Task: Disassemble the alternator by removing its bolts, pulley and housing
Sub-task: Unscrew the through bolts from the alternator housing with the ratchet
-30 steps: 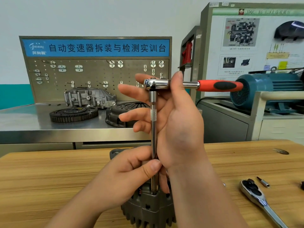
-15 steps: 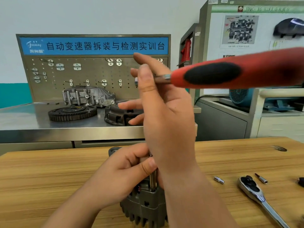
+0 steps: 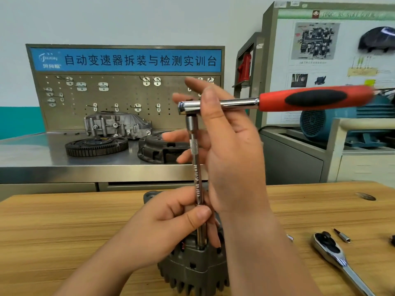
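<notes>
One pale wooden table (image 3: 64, 221) carries the grey finned cast-metal alternator (image 3: 192, 268) at its near edge, finned rim toward the viewer and a mounting ear showing at its far side. The hands hide so much of it that its axis cannot be told.

Behind the alternator stands a steel workbench (image 3: 32, 154) with a pegboard. Its blue sign (image 3: 128, 60) reads 自动变速器拆装与检测实训台. On the bench lie a grey cast housing (image 3: 117, 124), a dark toothed ring gear (image 3: 96, 146) and a dark round clutch cover (image 3: 158, 150). Behind and right of the alternator are a white display board (image 3: 333, 50), its writing blurred, and a teal electric motor (image 3: 342, 120).

Above the alternator, a chrome wrench with a red-and-black handle (image 3: 310, 100) lies level, handle pointing right. From its head a slim chrome extension bar (image 3: 195, 167) runs nearly upright down into the alternator's top; its lettering is too small to read.

The right hand (image 3: 233, 150) pinches the wrench's chrome neck under its thumb, fingers straight and spread behind. The left hand (image 3: 166, 227) grips the bar low down, just above the alternator, thumb across it.

Right of the alternator on the table lie a chrome ratchet (image 3: 333, 255) and, beside it, a small bit (image 3: 342, 235).
</notes>
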